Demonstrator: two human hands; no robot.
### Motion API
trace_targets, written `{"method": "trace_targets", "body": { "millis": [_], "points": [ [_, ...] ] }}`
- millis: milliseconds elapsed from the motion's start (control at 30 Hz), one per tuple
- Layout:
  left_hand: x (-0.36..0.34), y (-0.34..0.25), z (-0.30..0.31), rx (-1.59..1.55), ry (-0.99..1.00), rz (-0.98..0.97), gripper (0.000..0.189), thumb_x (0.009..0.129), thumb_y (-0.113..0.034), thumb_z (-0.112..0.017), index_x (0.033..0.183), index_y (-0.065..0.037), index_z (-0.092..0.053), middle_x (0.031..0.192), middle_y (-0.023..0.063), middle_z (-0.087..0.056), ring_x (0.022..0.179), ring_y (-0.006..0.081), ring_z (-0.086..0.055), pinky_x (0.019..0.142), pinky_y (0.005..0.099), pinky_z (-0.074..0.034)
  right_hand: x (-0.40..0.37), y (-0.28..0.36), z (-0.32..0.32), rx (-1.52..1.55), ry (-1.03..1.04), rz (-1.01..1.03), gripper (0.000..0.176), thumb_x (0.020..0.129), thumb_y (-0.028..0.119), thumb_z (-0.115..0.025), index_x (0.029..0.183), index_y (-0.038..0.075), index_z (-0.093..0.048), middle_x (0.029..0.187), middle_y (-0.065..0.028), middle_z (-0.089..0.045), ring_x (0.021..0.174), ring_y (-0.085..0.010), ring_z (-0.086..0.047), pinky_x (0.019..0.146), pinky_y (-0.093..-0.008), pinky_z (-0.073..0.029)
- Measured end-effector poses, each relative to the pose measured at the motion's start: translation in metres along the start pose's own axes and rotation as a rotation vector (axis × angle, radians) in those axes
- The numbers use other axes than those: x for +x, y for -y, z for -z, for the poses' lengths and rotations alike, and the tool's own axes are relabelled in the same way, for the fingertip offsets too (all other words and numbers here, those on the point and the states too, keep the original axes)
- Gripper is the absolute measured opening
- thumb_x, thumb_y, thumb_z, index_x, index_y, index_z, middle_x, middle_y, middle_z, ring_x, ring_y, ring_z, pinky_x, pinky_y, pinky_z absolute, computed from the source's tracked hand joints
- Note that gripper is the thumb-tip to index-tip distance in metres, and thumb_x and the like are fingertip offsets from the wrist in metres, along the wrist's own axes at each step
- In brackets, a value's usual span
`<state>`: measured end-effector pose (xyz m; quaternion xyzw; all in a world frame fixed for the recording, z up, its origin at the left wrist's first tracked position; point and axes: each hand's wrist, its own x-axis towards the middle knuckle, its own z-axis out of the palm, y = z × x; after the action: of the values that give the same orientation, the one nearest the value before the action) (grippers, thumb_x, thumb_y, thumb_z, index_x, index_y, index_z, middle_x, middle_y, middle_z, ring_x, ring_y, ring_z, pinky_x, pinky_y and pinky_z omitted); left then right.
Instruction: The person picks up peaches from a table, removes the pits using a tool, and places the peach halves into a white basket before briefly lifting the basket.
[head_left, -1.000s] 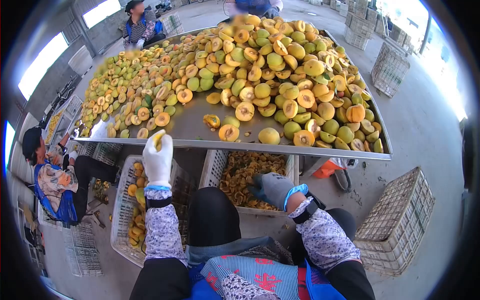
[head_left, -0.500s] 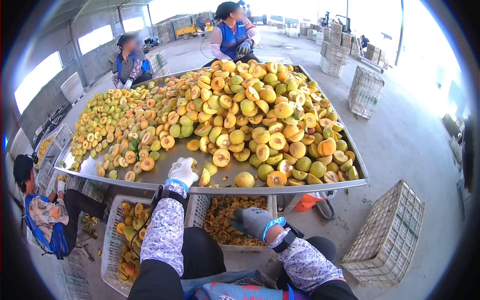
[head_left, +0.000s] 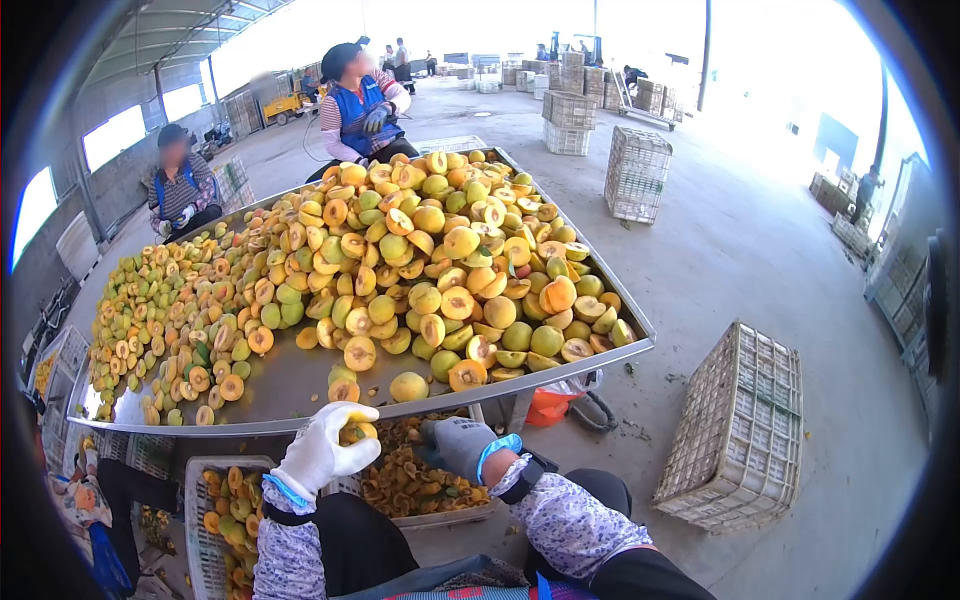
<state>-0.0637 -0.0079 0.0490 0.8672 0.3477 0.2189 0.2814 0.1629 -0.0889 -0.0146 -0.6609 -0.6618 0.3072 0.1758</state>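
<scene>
My left hand [head_left: 330, 445], in a white glove, is closed around a yellow fruit piece [head_left: 356, 432] just below the near edge of the metal table [head_left: 290, 424]. Gloved in grey, my right hand [head_left: 458, 446] is over the crate of small fruit pieces [head_left: 420, 480]; its fingertips are hidden, and so is anything between them. Halved yellow-green fruits [head_left: 400, 260] lie heaped on the table. Larger fruit halves fill a white crate [head_left: 200, 540] at the lower left.
A tall stack of crates [head_left: 735, 430] stands on the floor at the right. Two people in blue vests [head_left: 355, 115] sit beyond the table, and part of another person [head_left: 85, 500] shows at the left. An orange bag [head_left: 548, 405] hangs under the table.
My left hand has come back from the tabletop to its near edge and now holds a fruit piece. My right hand remains over the crate. The view has turned right.
</scene>
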Motion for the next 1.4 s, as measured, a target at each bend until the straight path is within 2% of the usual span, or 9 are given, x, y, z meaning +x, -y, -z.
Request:
{"method": "trace_targets", "body": {
  "millis": [133,167,300,533,833,933,1067,1200,1400],
  "points": [
    [0.045,0.006,0.004,-0.061,-0.164,0.095,0.039,0.088,-0.029,-0.073,0.120,-0.006,-0.069,0.101,0.0096,-0.073,0.091,0.0190,-0.069,0.087,0.0312,-0.053,-0.005,-0.004,0.004,-0.049,-0.005,0.030,0.040,0.097,0.042,-0.060,0.114,0.007,-0.069,0.105,-0.0217,-0.071,0.100,-0.0393,-0.068,0.086,-0.0481,-0.052],
    [0.065,0.015,0.006,0.033,-0.150,0.173,0.050,0.087,-0.038,-0.071,0.128,-0.010,-0.064,0.120,0.0162,-0.069,0.108,0.0305,-0.067,0.097,0.0375,-0.051,-0.004,-0.006,0.001,-0.054,-0.013,0.044,0.041,0.097,0.042,-0.059,0.113,0.006,-0.068,0.103,-0.0218,-0.071,0.098,-0.0397,-0.068,0.085,-0.0481,-0.052],
    [0.132,0.038,-0.014,0.247,0.128,0.394,0.082,0.083,-0.049,-0.068,0.154,-0.021,-0.037,0.154,0.0183,-0.042,0.139,0.0331,-0.046,0.115,0.0405,-0.036,0.001,-0.006,-0.007,-0.083,-0.005,0.071,0.038,0.095,0.042,-0.060,0.110,0.007,-0.070,0.099,-0.0213,-0.072,0.095,-0.0401,-0.068,0.084,-0.0486,-0.053],
    [0.144,0.035,-0.035,0.685,0.296,0.396,0.062,0.077,-0.028,-0.072,0.135,-0.015,-0.055,0.143,0.0178,-0.050,0.127,0.0351,-0.055,0.107,0.0460,-0.043,0.006,-0.003,-0.014,-0.059,-0.004,0.117,0.036,0.095,0.039,-0.059,0.104,0.006,-0.071,0.094,-0.0222,-0.071,0.091,-0.0421,-0.068,0.081,-0.0492,-0.053],
    [0.092,0.022,-0.006,-0.089,-0.264,0.150,0.071,0.070,-0.034,-0.086,0.129,-0.003,-0.059,0.120,0.0183,-0.066,0.112,0.0310,-0.064,0.099,0.0386,-0.049,0.020,0.007,-0.012,0.479,-0.417,0.175,0.033,0.099,0.034,-0.062,0.101,0.000,-0.066,0.081,-0.0180,-0.071,0.075,-0.0357,-0.068,0.068,-0.0429,-0.050],
    [0.078,0.004,-0.026,-0.043,-0.300,-0.318,0.068,0.074,-0.021,-0.084,0.134,-0.004,-0.057,0.119,0.0150,-0.067,0.112,0.0264,-0.065,0.098,0.0362,-0.051,0.039,0.012,-0.014,0.848,-0.627,0.221,0.032,0.100,0.037,-0.062,0.099,0.005,-0.065,0.068,-0.0019,-0.062,0.056,-0.0105,-0.057,0.052,-0.0280,-0.044],
    [0.070,-0.023,-0.035,0.100,-0.240,-0.442,0.074,0.075,-0.005,-0.079,0.143,-0.003,-0.049,0.132,0.0148,-0.062,0.118,0.0235,-0.062,0.101,0.0357,-0.050,0.027,0.020,0.009,1.306,-0.247,0.055,0.027,0.097,0.040,-0.066,0.100,0.013,-0.067,0.066,0.0044,-0.058,0.046,-0.0040,-0.047,0.040,-0.0211,-0.035],
    [0.071,-0.007,-0.045,-0.921,0.017,-0.300,0.086,0.078,0.005,-0.079,0.153,-0.002,-0.037,0.143,0.0144,-0.053,0.119,0.0180,-0.057,0.101,0.0349,-0.049,0.022,0.032,0.020,1.397,-0.121,-0.022,0.033,0.096,0.048,-0.064,0.105,0.017,-0.064,0.062,0.0044,-0.051,0.045,-0.0061,-0.042,0.040,-0.0221,-0.032],
    [0.069,-0.013,-0.063,-1.023,-0.171,-0.016,0.043,0.107,-0.028,-0.048,0.143,-0.003,-0.051,0.133,0.0121,-0.061,0.116,0.0173,-0.059,0.098,0.0317,-0.048,0.036,0.026,0.014,1.418,-0.100,-0.064,0.035,0.101,0.050,-0.055,0.102,0.015,-0.057,0.071,0.0040,-0.053,0.053,-0.0076,-0.046,0.042,-0.0229,-0.033]
  ]
}}
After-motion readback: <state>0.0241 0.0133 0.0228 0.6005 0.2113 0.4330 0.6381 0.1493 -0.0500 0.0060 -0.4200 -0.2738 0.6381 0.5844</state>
